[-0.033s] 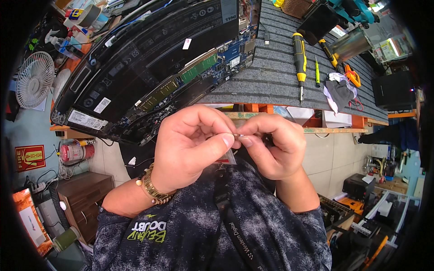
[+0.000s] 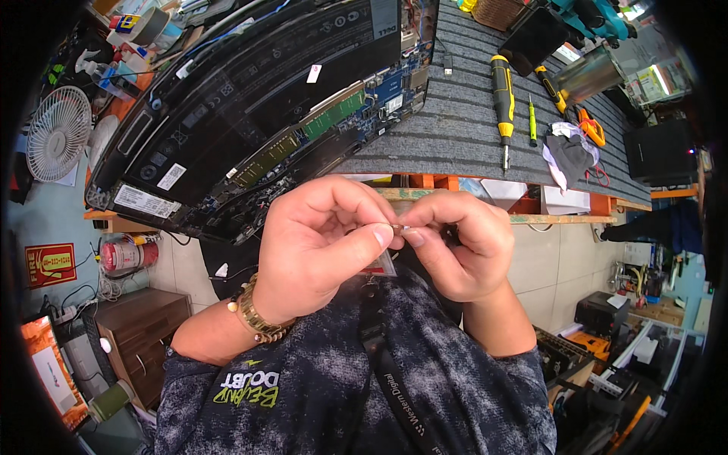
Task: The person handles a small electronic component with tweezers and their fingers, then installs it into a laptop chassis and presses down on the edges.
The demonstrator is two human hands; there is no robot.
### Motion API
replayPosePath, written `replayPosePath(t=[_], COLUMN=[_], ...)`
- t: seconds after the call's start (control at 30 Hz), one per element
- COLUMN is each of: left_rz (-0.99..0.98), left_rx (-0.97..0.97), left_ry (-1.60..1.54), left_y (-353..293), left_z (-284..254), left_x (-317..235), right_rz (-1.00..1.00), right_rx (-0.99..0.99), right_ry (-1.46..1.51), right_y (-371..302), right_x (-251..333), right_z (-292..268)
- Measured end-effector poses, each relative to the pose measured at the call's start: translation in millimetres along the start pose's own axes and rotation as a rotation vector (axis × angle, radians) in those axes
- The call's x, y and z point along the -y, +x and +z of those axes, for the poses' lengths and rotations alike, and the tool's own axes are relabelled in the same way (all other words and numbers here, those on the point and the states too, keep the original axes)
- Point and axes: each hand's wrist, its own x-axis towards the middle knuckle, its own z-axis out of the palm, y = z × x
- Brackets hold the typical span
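My left hand (image 2: 315,250) and my right hand (image 2: 466,246) meet in front of my chest, both in a pinch. Between their thumbs and forefingers is a tiny thin piece with a metallic glint (image 2: 400,227); it is too small for me to tell its kind. Each hand grips one end of it. Beyond my left hand lies an opened laptop (image 2: 265,83), its bottom cover off. A black battery (image 2: 250,80), a green memory module (image 2: 334,115) and a blue circuit board (image 2: 385,92) show inside it.
On the ribbed grey mat (image 2: 455,129) lie a yellow-black screwdriver (image 2: 502,98), a slim green screwdriver (image 2: 532,121), a crumpled cloth (image 2: 569,158) and an orange-black tool (image 2: 590,129). The wooden table edge (image 2: 531,219) runs just past my hands. A white fan (image 2: 58,135) stands at left.
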Motion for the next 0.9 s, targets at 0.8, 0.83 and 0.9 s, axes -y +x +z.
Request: replayPosePath(t=[0.8,0.83,0.9], left_rz=[0.061,0.060,0.070], left_rx=[-0.012,-0.012,-0.013], left_ry=[-0.022,-0.022,-0.038], left_y=[1.0,1.1,1.4], left_z=[-1.0,-0.7,0.1], left_x=[4.7,4.8,4.9], right_rz=[0.006,0.010,0.016], right_rx=[-0.017,-0.022,-0.025], right_ry=[-0.022,-0.022,-0.025], right_y=[2.7,2.7,2.4], right_x=[3.4,3.5,3.8], right_z=[2.2,2.3,2.4])
